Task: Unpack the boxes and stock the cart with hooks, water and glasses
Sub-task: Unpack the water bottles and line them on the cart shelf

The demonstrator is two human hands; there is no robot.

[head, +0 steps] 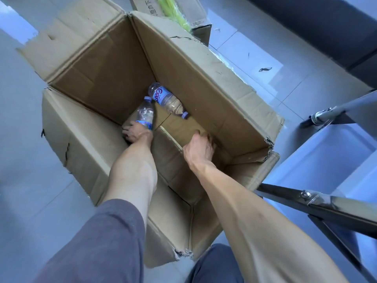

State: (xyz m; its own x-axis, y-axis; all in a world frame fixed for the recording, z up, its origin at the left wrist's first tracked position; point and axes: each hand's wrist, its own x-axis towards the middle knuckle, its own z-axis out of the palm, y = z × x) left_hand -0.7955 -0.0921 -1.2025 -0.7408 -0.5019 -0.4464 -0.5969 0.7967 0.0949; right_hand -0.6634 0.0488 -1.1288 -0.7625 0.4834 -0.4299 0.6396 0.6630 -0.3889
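Head view. A large open box (pixel 114 64) stands on the floor (pixel 20 139), flaps spread. Both arms reach down into it. The left hand (pixel 133 132) grips the base of a water bottle (pixel 145 114) near the box's left wall, cap pointing away from the person. A second bottle (pixel 167 101) lies on the box bottom against the far-right wall, cap toward the right. The right hand (pixel 201 150) hangs inside with fingers loosely curled, holding nothing. A cart (pixel 326 203) frame stands just right of the box. Another box (pixel 179 11) sits beyond the far corner.
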